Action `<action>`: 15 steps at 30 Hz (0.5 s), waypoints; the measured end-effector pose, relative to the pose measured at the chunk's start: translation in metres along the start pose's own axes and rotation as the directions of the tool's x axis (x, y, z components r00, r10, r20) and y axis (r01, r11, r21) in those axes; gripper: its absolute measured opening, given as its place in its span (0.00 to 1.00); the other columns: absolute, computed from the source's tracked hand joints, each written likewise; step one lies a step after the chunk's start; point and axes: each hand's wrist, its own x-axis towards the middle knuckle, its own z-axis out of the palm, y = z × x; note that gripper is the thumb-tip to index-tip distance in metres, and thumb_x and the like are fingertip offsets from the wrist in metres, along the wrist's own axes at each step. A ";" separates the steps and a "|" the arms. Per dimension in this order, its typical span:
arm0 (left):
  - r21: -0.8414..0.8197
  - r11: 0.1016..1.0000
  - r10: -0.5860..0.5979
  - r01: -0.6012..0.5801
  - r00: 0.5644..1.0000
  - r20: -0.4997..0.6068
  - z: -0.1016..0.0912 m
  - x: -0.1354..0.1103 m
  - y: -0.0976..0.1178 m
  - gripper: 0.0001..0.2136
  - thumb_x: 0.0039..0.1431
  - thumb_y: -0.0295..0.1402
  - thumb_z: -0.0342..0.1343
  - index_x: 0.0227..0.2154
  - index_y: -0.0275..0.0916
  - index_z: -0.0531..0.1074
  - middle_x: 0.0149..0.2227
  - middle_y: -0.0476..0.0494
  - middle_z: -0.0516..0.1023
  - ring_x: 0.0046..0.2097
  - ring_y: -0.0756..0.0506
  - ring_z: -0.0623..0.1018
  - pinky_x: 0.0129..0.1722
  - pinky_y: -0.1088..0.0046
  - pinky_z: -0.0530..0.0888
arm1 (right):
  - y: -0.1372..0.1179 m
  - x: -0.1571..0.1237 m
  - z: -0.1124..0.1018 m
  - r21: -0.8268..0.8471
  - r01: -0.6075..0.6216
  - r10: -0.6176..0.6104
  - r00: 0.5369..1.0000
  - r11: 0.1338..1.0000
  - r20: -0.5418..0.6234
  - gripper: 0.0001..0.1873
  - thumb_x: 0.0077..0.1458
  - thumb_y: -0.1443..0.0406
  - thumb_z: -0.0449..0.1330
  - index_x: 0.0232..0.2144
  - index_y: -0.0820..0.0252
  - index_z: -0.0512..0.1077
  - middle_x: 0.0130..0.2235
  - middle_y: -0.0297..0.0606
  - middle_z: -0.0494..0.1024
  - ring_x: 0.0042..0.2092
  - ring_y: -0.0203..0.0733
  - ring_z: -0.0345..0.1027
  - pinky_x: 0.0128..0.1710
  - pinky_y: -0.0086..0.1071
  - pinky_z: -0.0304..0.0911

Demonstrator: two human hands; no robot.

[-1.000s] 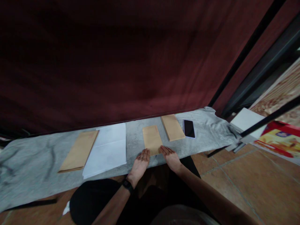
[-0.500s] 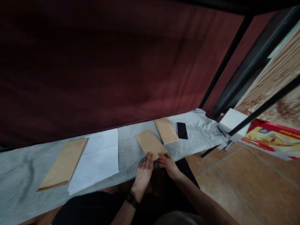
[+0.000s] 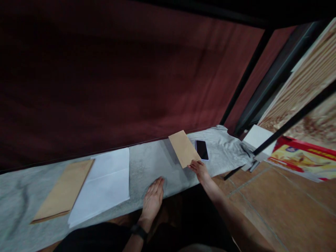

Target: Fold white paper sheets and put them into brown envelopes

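Note:
My right hand grips the near edge of a brown paper envelope, tilted a little above the grey cloth. It covers the spot where another brown envelope lay, so that one is hidden. Flat on the cloth rests my left hand, palm down, fingers stretched out, with nothing in it. Left of that hand are white paper sheets with a crease across them. A stack of brown envelopes overlaps their left edge.
A dark-screened phone lies just right of the held envelope. The bench ends at the right beside a black metal post, a white box and a red and yellow carton. Behind the bench hangs a dark red curtain.
My right hand has carried the envelope up and to the right, over the other brown envelope. My left hand has let go of it and now lies on the cloth, farther left.

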 end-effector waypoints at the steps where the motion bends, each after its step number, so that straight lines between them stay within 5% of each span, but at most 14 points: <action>1: 0.010 1.000 -0.005 0.005 1.000 -0.001 0.000 0.000 0.001 0.20 0.68 0.25 0.43 0.60 0.36 0.68 0.60 0.40 0.74 0.60 0.42 0.75 0.58 0.61 0.74 | 0.000 0.006 -0.002 -0.001 0.002 -0.002 1.000 1.000 -0.011 0.20 0.35 0.61 0.76 0.22 0.56 0.67 0.25 0.30 0.75 0.28 0.39 0.73 0.36 0.38 0.76; 15: -0.005 1.000 -0.022 0.022 1.000 -0.002 -0.003 -0.001 0.005 0.20 0.68 0.25 0.43 0.58 0.37 0.70 0.61 0.39 0.73 0.60 0.42 0.75 0.59 0.62 0.73 | 0.013 0.024 -0.015 -0.071 -0.108 0.106 0.994 0.992 -0.035 0.08 0.54 0.68 0.64 0.26 0.56 0.68 0.27 0.35 0.77 0.31 0.42 0.76 0.40 0.40 0.75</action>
